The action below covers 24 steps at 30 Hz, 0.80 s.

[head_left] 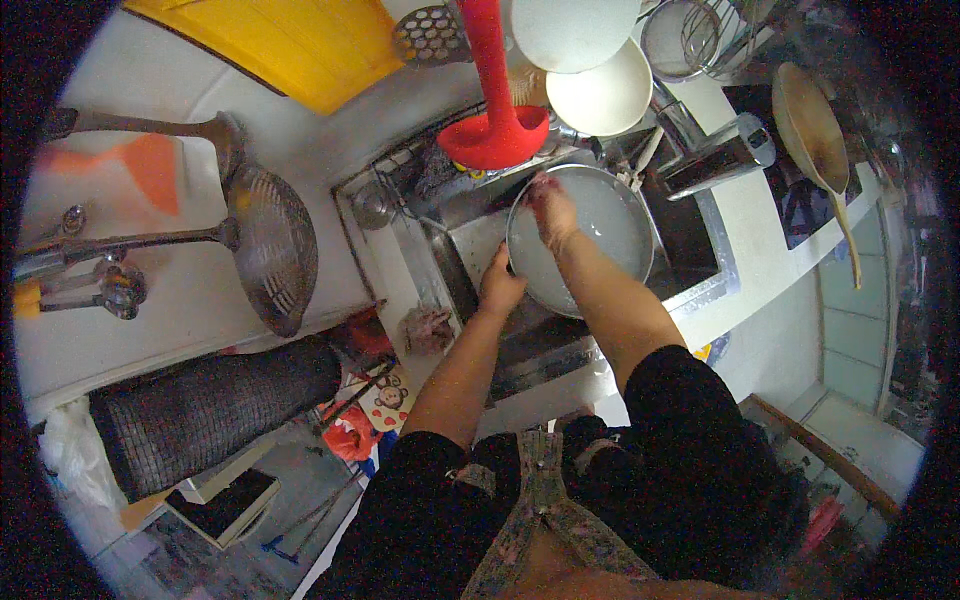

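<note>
A round metal pan (594,255) with a grey, wet interior is tilted over a stainless steel sink (472,250). My left hand (503,278) grips the pan's left rim, its fingertips partly hidden behind it. My right hand (552,212) is inside the pan near the upper left rim, with reddish, blurred fingers; whether they hold anything I cannot make out. A metal faucet (700,165) extends beside the pan on the right. A red ladle (492,140) hangs just beyond it.
A cream bowl (598,92), yellow board (320,40) and skimmer (272,255) surround the sink. A pan (805,130) sits on a cooktop at right. A dark mesh roll (200,420) lies lower left, near a crumpled cloth (428,330).
</note>
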Tool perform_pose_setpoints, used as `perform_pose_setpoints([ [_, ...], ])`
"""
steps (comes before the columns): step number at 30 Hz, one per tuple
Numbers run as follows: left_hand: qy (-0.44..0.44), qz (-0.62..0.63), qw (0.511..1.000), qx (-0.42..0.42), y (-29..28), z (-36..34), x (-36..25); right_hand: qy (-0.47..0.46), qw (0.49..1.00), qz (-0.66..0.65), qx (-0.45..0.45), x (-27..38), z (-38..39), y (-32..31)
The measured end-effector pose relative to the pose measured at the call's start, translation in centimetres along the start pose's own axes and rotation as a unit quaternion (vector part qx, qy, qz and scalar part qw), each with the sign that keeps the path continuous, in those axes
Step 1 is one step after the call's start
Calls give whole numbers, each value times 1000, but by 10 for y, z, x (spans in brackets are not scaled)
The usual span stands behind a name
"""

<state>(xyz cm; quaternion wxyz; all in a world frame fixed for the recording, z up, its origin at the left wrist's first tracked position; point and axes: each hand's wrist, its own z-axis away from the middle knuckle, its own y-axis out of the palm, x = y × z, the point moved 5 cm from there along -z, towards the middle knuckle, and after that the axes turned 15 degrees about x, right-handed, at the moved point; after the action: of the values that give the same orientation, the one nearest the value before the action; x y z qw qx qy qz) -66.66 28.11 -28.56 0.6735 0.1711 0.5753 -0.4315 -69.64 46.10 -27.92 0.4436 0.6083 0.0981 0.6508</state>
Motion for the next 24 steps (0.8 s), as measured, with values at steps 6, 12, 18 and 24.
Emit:
perform_pose_setpoints([
  [6, -28, 6, 1000, -3, 2, 3, -5, 74, 997, -18, -3, -23, 4, 4],
  [12, -62, -31, 997, -28, 8, -2, -11, 256, 869, 388, 171, -44, 84, -2],
  [18, -144, -85, 985, -36, 15, 4, -32, 410, 590, 622, 312, 42, 151, -26],
  [24, -141, -67, 988, -12, 15, 0, -33, 371, 131, 855, 338, 127, 141, -58],
])
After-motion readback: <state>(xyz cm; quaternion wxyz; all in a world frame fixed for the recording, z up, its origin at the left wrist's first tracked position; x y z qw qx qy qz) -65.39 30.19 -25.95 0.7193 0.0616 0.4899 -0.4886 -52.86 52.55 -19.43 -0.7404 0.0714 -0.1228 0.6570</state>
